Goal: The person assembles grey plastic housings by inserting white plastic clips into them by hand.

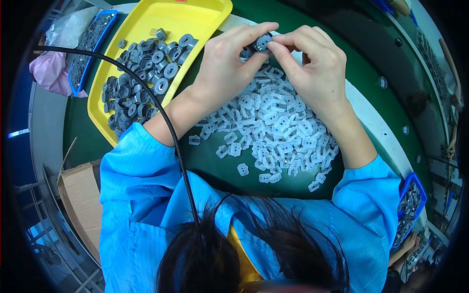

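My left hand (225, 61) is closed around a small dark-grey round plastic part (263, 43), gripped between thumb and forefinger. My right hand (315, 68) pinches the same part from the other side, thumb and fingertips at its edge. Small slots or holes show on its face; my fingers hide the rest. Below both hands, a loose heap of small white plastic inserts (278, 119) is spread over the green work surface (210, 163). To the left of my left hand, a yellow tray (207, 17) holds many grey round plastic housings (151, 61).
A blue tray (111, 22) of small metal pieces stands at far left, beside a pink bundle (49, 73). Another blue tray (421, 198) is near my right elbow. Cardboard (83, 200) stands at lower left. A black cable (163, 115) crosses the view. Another person's hand (410, 244) shows at lower right.
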### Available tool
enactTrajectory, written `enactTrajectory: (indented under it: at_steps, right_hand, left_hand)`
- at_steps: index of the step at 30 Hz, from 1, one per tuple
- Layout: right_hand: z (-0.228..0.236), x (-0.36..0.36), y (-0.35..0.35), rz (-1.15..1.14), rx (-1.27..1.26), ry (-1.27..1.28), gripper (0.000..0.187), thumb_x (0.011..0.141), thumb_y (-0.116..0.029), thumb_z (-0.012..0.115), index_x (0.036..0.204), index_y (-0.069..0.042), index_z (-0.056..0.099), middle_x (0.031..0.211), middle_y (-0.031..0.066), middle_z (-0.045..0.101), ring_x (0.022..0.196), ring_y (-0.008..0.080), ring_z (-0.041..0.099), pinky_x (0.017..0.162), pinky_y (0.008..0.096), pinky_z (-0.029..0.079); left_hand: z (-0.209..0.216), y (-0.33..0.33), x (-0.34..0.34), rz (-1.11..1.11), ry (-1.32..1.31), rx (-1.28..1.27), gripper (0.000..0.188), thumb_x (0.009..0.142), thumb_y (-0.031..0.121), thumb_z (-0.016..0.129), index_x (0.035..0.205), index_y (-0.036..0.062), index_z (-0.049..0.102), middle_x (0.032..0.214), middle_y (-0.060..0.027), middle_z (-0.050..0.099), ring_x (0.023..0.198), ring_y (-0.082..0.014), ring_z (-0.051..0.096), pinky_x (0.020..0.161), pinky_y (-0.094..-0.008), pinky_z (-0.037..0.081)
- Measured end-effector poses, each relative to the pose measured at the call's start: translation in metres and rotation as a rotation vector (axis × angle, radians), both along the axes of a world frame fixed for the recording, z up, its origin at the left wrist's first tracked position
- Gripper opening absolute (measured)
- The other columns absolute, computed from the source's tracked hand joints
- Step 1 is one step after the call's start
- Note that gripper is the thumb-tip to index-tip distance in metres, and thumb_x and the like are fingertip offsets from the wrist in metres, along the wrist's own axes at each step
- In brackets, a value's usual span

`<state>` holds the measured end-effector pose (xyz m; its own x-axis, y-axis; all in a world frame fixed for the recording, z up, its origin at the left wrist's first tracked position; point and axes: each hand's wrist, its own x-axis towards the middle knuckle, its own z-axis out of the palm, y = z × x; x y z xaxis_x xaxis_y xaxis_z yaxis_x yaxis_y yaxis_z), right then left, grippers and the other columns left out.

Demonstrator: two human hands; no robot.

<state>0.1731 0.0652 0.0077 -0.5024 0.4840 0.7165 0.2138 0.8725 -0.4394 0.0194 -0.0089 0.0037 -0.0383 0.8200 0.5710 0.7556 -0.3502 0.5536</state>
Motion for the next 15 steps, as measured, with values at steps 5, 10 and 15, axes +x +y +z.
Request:
enactTrajectory:
  at_steps: [5,10,15]
  right_hand:
    - [0.001,0.000,0.002,-0.032,0.224,-0.003,0.008,0.072,-0.012,0.072,0.075,-0.006,0.067,0.071,0.0041,0.060,0.068,0.0228,0.056,0.061,0.0343,0.047]
    - [0.007,0.002,0.008,0.144,-0.679,0.051,0.013,0.077,-0.013,0.071,0.085,-0.004,0.068,0.078,0.0018,0.065,0.070,0.0117,0.060,0.059,0.0239,0.046]
    - [-0.005,0.009,0.024,0.463,-1.095,0.085,0.016,0.082,-0.013,0.068,0.093,0.000,0.067,0.083,0.0023,0.067,0.070,0.0068,0.059,0.059,0.0206,0.046]
  left_hand:
    - [0.000,0.000,0.004,-0.004,-0.034,0.008,0.043,0.073,-0.001,0.068,0.115,0.0067,0.064,0.091,-0.0119,0.067,0.080,-0.0228,0.065,0.073,-0.0308,0.051]
    - [-0.001,-0.001,0.004,-0.055,-0.045,0.024,0.045,0.071,-0.003,0.071,0.114,0.0068,0.064,0.087,-0.0106,0.066,0.077,-0.0212,0.064,0.069,-0.0285,0.050]
    - [0.002,-0.005,0.007,-0.093,0.055,-0.022,0.040,0.073,-0.001,0.070,0.112,0.0062,0.065,0.092,-0.0101,0.064,0.079,-0.0205,0.063,0.068,-0.0278,0.050]
